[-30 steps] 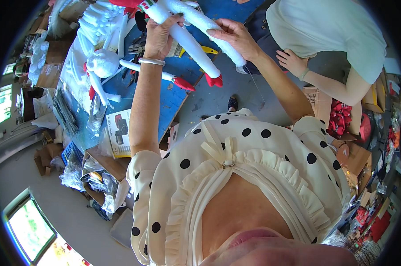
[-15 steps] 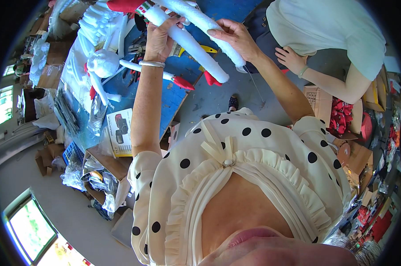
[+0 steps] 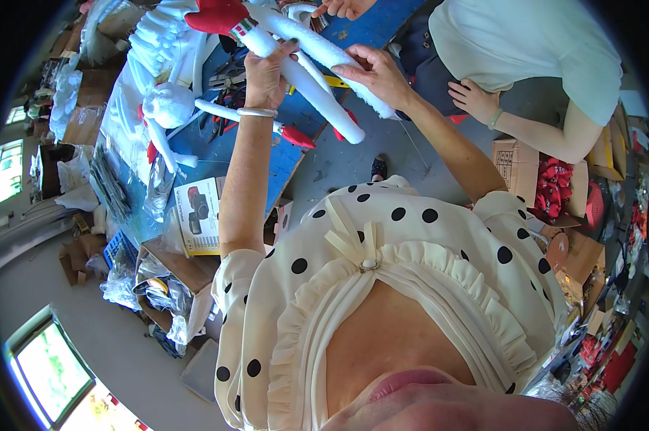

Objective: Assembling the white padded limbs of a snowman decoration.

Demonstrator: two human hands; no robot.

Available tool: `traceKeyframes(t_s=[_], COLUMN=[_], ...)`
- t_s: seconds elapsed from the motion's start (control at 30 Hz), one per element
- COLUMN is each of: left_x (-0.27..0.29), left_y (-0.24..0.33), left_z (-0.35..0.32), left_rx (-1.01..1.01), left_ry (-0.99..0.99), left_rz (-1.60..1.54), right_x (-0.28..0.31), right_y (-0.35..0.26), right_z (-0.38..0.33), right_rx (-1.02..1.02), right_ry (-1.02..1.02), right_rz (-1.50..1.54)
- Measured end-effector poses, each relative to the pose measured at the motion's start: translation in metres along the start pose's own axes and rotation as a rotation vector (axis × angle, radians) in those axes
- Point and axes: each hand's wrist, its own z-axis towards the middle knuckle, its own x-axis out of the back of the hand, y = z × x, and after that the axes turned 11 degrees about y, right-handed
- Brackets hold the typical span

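My left hand (image 3: 268,77) is closed round a white plush tube (image 3: 327,104) that slants down to the right. A red mitten (image 3: 211,16) with a patterned cuff sits at its upper end. My right hand (image 3: 378,77) grips a second white fuzzy tube (image 3: 303,37), its thumb and fingers about the lower part. Both tubes are held up over the edge of the blue table (image 3: 287,161). Under them lies a white tube with a red tip (image 3: 296,136), next to dark-handled pliers (image 3: 227,97).
White plush pieces (image 3: 168,104) are heaped on the table's left. A printed box (image 3: 197,215) lies near its edge. Across from me another person's hand (image 3: 344,7) reaches in; a person in a pale shirt (image 3: 525,43) stands at right, by a carton of red pieces (image 3: 554,188).
The mittened tube has shifted slightly right and down at its upper end, my left hand with it. Another person's hand has appeared at the top. My right hand stays nearly in place.
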Motion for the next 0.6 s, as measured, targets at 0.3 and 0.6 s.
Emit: traceKeyframes(t_s=[0.3,0.6], left_x=[0.01,0.017], left_y=[-0.008,-0.013], left_z=[-0.007,-0.01], left_rx=[0.07,0.077], left_ry=[0.034,0.044], left_rz=[-0.034,-0.079], right_x=[-0.008,-0.013], right_y=[0.009,0.01], right_z=[-0.005,-0.008], right_rx=[-0.002,-0.035], right_ry=[-0.011,-0.029], right_rz=[0.015,0.031])
